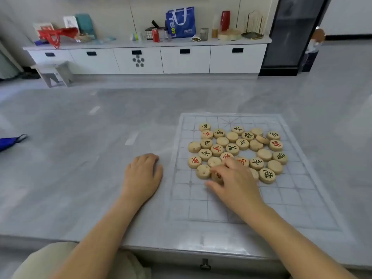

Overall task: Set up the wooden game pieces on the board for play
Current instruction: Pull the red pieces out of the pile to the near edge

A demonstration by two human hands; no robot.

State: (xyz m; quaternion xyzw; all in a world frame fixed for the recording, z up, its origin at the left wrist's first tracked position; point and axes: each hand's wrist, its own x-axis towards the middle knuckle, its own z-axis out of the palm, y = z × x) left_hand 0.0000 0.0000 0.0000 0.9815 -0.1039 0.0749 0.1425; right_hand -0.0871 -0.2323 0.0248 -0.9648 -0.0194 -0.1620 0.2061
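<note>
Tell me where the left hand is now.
In the head view, the left hand lies on the grey table, just left of the board, holding nothing.

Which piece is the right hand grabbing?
Look at the clear board on the right of the grey table, where round wooden pieces sit in a clump. At the clump's near edge, the right hand pinches one piece in its fingers. It has a red mark; the two neighbours on its left are blank.
</note>
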